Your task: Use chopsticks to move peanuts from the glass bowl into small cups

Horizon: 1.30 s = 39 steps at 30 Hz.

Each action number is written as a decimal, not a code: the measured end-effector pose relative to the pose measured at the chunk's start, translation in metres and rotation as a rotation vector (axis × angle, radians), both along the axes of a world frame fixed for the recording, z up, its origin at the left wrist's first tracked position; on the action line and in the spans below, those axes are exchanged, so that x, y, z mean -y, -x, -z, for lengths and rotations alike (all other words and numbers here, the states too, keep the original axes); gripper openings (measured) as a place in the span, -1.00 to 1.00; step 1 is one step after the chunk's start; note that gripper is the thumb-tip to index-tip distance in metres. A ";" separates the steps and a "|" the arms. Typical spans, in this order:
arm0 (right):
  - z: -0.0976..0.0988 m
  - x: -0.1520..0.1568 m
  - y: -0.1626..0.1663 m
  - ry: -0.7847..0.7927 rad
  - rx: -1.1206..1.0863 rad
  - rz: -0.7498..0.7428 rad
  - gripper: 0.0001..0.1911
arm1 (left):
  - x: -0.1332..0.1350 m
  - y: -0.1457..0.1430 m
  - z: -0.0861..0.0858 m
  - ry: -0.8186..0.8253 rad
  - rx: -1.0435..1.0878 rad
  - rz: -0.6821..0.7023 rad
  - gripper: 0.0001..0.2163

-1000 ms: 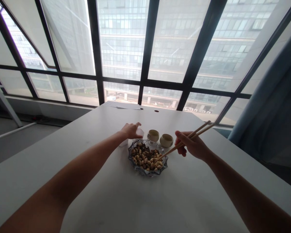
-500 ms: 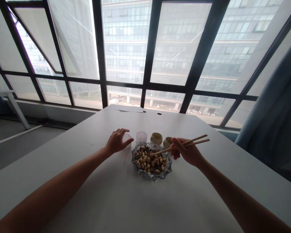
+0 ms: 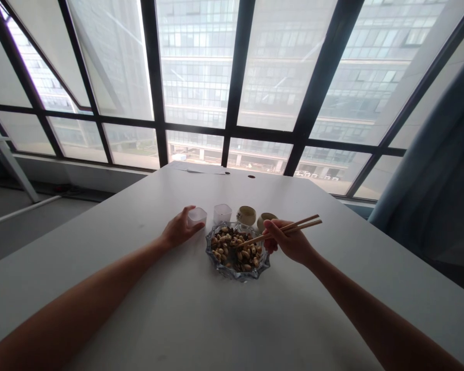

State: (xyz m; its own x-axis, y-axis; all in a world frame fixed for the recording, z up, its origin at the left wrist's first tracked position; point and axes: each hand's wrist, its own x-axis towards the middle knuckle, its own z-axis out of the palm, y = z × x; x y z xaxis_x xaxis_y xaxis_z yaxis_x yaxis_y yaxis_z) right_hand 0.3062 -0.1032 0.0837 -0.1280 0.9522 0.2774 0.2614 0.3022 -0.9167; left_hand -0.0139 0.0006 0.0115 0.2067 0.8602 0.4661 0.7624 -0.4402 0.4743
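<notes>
My left hand (image 3: 178, 230) has its thumb and fingers around a small translucent cup (image 3: 197, 217) on the white table. In my right hand (image 3: 292, 243) is a pair of wooden chopsticks (image 3: 299, 225), held slanting down to the left. Their tips are among the nuts and dark seeds (image 3: 246, 252) in a scalloped glass bowl (image 3: 237, 273). A second translucent cup (image 3: 222, 213) stands behind the bowl. Beside it are a beige round cup (image 3: 247, 215) with dark marking and another beige cup (image 3: 265, 220), partly hidden by my right hand.
White sheets of paper (image 3: 201, 168) lie at the far end of the table (image 3: 232, 319), near two dark round holes. Beyond are large framed windows. A blue curtain (image 3: 429, 154) hangs at the right, and a white table leg (image 3: 17, 170) stands at the far left.
My left hand has closed from spread fingers onto the left translucent cup. The chopsticks have stirred the nuts, leaving a hollow near the bowl's middle. The view has shifted slightly.
</notes>
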 end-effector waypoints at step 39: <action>-0.018 -0.013 -0.033 -0.077 -0.297 0.314 -0.43 | 0.003 0.001 0.001 0.002 -0.003 0.048 -0.40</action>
State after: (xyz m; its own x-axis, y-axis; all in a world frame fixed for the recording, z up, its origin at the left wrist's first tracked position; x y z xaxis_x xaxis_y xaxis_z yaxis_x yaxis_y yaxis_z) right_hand 0.3390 -0.0899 0.1016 0.2600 0.9072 0.3307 0.0803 0.3209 -0.9437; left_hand -0.0153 -0.0023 0.0107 0.2491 0.8500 0.4641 0.7420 -0.4755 0.4726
